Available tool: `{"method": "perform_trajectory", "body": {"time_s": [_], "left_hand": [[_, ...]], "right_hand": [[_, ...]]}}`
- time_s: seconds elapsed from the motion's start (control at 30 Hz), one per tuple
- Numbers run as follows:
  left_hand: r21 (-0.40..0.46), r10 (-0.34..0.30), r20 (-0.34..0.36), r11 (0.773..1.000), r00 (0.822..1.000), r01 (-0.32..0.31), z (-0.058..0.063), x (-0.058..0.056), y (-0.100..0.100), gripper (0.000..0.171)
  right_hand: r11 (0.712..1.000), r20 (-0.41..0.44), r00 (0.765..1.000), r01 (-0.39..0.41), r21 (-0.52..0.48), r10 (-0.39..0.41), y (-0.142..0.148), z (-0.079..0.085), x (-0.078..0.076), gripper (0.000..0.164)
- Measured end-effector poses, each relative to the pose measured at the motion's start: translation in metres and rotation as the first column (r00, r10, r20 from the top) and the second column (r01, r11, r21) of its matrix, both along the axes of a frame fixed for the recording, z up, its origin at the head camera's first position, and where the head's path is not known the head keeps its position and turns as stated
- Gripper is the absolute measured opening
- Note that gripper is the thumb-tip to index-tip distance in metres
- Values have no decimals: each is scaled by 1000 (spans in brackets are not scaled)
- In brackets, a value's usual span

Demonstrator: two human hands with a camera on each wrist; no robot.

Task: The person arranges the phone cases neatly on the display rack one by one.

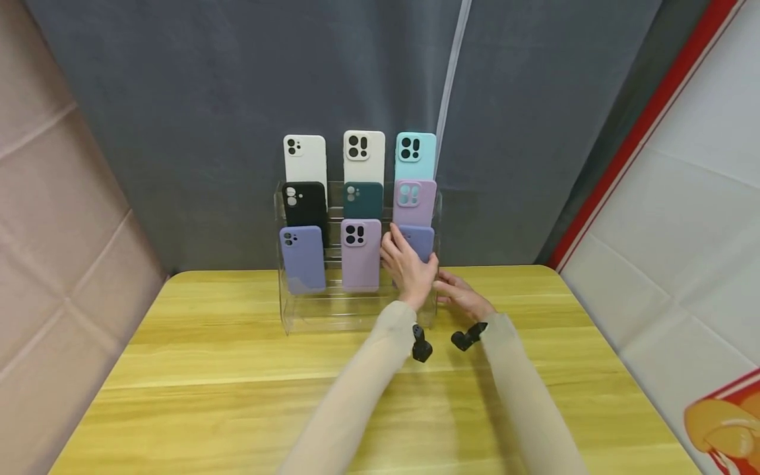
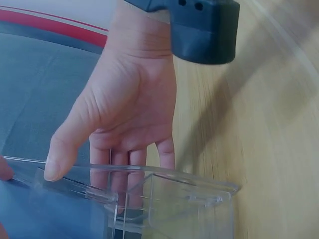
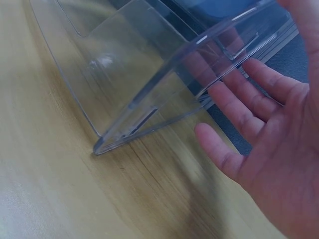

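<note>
A clear acrylic stand (image 1: 326, 323) holds phone cases in three tiers. At its front right is a periwinkle phone case (image 1: 418, 239), which my left hand (image 1: 410, 270) holds with fingers along one edge and thumb at the other. Only a bit of that hand's fingertips (image 2: 4, 170) shows in the left wrist view. My right hand (image 1: 466, 297) is at the stand's right side, palm toward it. Its fingers (image 3: 239, 107) are nearly straight and seen partly through the clear side panel (image 3: 149, 94). Its thumb (image 2: 60, 157) overlaps the panel's upper rim.
Beside the held case stand a lilac case (image 1: 361, 270) and another periwinkle case (image 1: 304, 270). Behind are black (image 1: 305, 204), teal (image 1: 363, 204) and lilac (image 1: 415, 211) cases, with white, cream and turquoise (image 1: 415, 168) ones on top. A grey curtain (image 1: 208, 132) hangs behind the wooden table (image 1: 208, 396).
</note>
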State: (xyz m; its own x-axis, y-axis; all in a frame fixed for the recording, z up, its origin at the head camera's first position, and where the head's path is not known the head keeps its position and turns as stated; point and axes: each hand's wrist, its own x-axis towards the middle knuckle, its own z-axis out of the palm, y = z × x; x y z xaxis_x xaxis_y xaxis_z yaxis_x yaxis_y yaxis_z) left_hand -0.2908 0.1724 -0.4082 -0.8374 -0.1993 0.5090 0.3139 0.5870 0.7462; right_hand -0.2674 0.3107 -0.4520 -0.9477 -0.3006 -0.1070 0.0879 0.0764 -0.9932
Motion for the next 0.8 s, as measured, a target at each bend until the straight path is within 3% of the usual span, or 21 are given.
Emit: {"method": "perform_trajectory", "body": {"time_s": [0.2,0.33,0.57,0.67,0.8], "left_hand": [[-41,46,47,998,998,-44,2,-3,1,100],[-27,36,83,999,996,-34,5,-1,-1,102],[111,-102,83,990,991,93,12,11,-17,88],[114,-171,54,980,984,164,13,18,-33,73],[60,-249,12,967,968,248,7,27,-62,61]], "right_hand": [[1000,-5,1000,-3,11,3,3,-12,-10,62],[1000,-18,1000,-2,6,2,4,-16,-12,67],[1000,-18,1000,26,-1,-26,6,-19,-16,66],[998,-13,998,59,-4,-59,9,-16,-14,68],[992,-45,993,109,68,-106,15,-10,-3,70]]}}
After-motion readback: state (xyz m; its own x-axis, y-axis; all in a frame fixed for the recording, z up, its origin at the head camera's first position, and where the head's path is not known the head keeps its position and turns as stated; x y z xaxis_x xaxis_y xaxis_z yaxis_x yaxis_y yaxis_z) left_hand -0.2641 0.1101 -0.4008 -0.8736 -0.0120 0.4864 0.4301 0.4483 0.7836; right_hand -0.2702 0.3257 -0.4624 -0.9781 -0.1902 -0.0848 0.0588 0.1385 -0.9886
